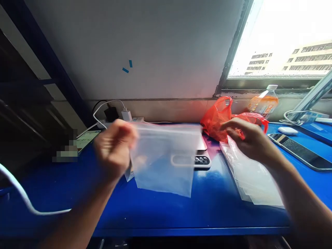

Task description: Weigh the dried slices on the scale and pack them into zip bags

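Note:
My left hand [115, 147], slightly blurred, is closed on the upper left corner of a translucent plastic bag [163, 162]. The bag hangs flat above the blue table, and a kitchen scale [203, 161] shows partly through and beside it. My right hand [246, 138] is loosely curved with thumb and fingers apart, and nothing shows between them. It hovers over a stack of similar clear bags [256, 183], just in front of a red plastic carrier bag [216, 116]. Something in clear plastic lies on the table behind my left hand, mostly hidden.
On the right lie a dark-screened phone [302, 152] and a white earbud case [287, 130]. An orange drink bottle [266, 100] stands below the window. Chargers [126, 114] and a lit phone [88, 140] are at the back left. A white cable [23, 197] crosses the left side.

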Demonstrator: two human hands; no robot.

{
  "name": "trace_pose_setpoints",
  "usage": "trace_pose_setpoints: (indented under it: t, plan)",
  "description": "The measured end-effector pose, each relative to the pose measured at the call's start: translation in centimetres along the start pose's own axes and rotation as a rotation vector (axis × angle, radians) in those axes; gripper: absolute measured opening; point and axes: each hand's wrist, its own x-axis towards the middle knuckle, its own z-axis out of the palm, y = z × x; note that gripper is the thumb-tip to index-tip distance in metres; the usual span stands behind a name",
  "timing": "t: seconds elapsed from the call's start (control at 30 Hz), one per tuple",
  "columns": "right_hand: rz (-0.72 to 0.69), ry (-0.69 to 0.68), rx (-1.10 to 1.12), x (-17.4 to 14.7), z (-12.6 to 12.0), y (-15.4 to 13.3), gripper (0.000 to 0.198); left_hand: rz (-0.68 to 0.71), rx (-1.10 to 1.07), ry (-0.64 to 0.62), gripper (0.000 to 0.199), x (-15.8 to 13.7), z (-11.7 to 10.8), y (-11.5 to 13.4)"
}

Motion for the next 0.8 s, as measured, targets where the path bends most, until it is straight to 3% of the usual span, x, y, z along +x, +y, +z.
trace_pose_setpoints:
  t: [0.07, 0.1, 0.17, 0.23, 0.33, 0.43, 0.47, 0.5, 0.57, 0.63, 0.8]
  plan:
    - [0.126, 0.102, 0.151, 0.0, -0.3, -0.5, 0.015, -0.052, -0.076, 0.128, 0.029, 0.3, 0.1, -0.6]
    - [0.157, 0.099, 0.254, 0.0, -0.1, -1.3, 0.023, -0.091, -0.111, 0.098, 0.029, 0.3, 0.3, -0.8]
    - [0.165, -0.018, 0.443, -0.3, 1.1, -3.8, 0.037, -0.185, -0.172, -0.064, 0.027, -0.3, 1.2, -0.9]
    - [0.181, -0.115, 0.520, -0.7, 2.4, -6.0, 0.034, -0.265, -0.181, -0.270, 0.029, -1.0, 2.0, -0.8]
    - [0.277, -0.010, 0.526, -1.4, 2.1, -6.4, 0.022, -0.259, -0.078, -0.598, 0.045, -1.4, 2.2, -0.8]
    - [0.493, 0.225, 0.511, -2.7, -1.8, -2.5, 0.016, -0.247, 0.240, -0.707, 0.054, -0.5, 1.7, -2.3]
    - [0.614, 0.242, 0.506, -3.3, -3.3, -0.6, 0.015, -0.264, 0.380, -0.711, 0.051, 0.0, 1.5, -3.0]
    - [0.715, 0.235, 0.498, -3.9, -4.8, 1.3, 0.014, -0.289, 0.509, -0.728, 0.047, 0.5, 1.4, -3.9]
    - [0.837, 0.081, 0.495, -5.1, -6.8, 4.9, 0.016, -0.329, 0.677, -0.832, 0.041, 1.2, 1.4, -5.6]
    - [0.845, -0.043, 0.459, -6.0, -7.3, 7.7, 0.017, -0.342, 0.729, -0.947, 0.040, 1.5, 1.7, -7.1]
    - [0.635, 0.082, 0.267, -5.4, -4.2, 11.3, 0.023, -0.308, 0.785, -1.071, 0.038, 1.4, 1.8, -8.5]
